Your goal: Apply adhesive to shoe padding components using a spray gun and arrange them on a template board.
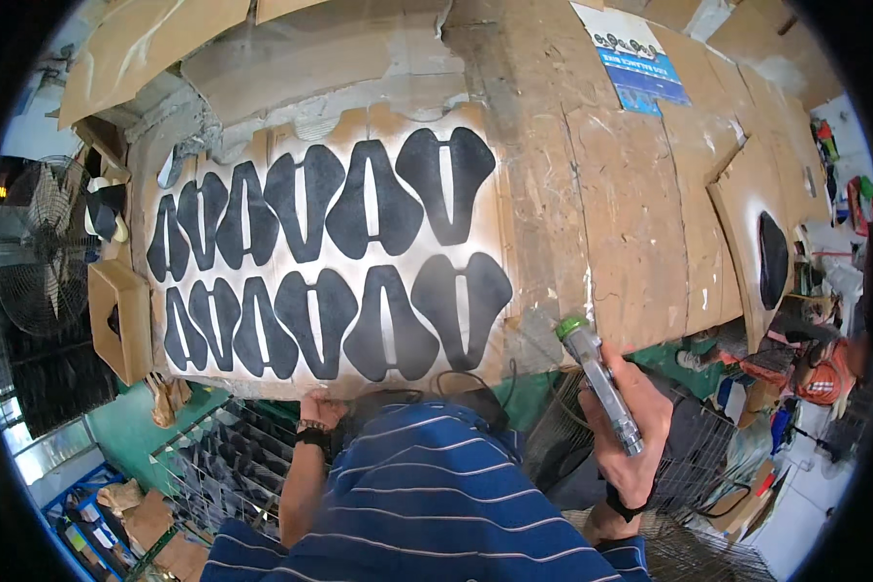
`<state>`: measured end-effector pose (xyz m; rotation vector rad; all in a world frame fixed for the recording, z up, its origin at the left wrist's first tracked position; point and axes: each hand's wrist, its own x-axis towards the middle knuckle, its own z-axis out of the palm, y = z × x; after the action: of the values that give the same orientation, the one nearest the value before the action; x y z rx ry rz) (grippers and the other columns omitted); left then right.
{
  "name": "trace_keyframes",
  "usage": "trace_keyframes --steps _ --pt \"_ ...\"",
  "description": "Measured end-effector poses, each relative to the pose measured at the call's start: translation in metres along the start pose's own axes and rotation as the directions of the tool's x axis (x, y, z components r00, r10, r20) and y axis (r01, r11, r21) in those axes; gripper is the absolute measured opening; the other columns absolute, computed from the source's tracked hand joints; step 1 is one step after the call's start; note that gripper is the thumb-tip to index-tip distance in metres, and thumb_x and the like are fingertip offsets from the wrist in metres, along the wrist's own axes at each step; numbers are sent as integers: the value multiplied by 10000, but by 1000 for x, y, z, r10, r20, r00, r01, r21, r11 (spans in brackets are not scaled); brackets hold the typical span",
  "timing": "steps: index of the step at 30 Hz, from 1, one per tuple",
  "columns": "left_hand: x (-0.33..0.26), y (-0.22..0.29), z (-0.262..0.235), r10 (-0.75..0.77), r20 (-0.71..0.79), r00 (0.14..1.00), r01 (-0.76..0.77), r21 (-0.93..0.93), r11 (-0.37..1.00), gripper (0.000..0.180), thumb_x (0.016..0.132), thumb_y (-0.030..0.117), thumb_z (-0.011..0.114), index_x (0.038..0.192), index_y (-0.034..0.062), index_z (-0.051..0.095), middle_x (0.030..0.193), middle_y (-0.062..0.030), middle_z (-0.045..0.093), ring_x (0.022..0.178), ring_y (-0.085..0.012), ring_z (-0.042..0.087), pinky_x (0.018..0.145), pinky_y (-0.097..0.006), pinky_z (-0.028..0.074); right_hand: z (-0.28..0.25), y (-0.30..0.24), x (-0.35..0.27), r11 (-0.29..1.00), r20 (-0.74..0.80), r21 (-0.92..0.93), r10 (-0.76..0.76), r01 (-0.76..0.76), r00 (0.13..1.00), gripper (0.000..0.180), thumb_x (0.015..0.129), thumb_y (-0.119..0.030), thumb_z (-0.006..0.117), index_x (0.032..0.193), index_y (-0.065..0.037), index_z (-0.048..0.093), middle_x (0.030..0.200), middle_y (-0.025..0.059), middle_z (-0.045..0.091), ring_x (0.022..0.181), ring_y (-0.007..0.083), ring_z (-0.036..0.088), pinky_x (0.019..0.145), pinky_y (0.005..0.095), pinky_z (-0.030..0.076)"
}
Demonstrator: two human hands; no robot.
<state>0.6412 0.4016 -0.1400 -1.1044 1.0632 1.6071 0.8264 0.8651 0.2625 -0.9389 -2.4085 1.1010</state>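
My right hand (632,427) is wrapped round a metal spray gun (599,378) with a green ring at its front end. The gun's nozzle points up and left, over the right part of the table. Two rows of black bicycle saddle-shaped pieces (373,199) lie on a cardboard sheet (235,254) whitened by overspray. A faint haze hangs over the rightmost pieces, and the lower right piece (463,308) looks greyer than the others. At the sheet's near edge my left hand (322,409) is closed on the rim, its fingertips partly hidden.
Cardboard covers the table (626,213); on it lies a blue and white printed box panel (633,60). A propped board (747,228) with a black piece stands at right. Left are a fan (44,276) and a cardboard box (116,322). Wire racks (233,456) stand below.
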Motion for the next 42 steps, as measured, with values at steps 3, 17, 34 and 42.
trace_keyframes --steps 3,17,34,42 --pt "-13 -2 19 96 64 993 -79 -230 970 536 928 413 546 1283 14 501 1334 -241 525 1216 -439 511 1013 -670 398 3 -2 -1 1000 -23 -28 -9 9 1000 615 665 144 649 1276 74 645 939 234 692 831 339 718 785 331 545" --pt "22 10 24 12 -90 996 -26 -151 988 1108 814 936 266 1623 179 260 1675 -81 275 1522 -375 251 1218 -645 126 -11 -13 -25 996 137 -91 26 -14 990 647 617 146 600 1258 65 648 922 250 671 840 397 698 776 337 539" --pt "-3 -4 86 140 -436 889 -233 -168 958 1298 670 1044 213 1659 209 123 1730 -75 80 1578 -342 105 1240 -556 93 0 -1 -42 995 48 -84 60 -56 997 554 738 118 746 1280 46 659 1035 233 728 919 312 744 810 335 560" --pt "37 0 23 146 -335 931 -219 -190 957 1243 726 1015 237 1660 210 88 1733 -62 59 1588 -297 72 1250 -550 68 5 11 -31 993 -67 -104 46 -52 997 516 803 36 781 1302 45 647 1111 243 725 960 315 737 847 350 554"
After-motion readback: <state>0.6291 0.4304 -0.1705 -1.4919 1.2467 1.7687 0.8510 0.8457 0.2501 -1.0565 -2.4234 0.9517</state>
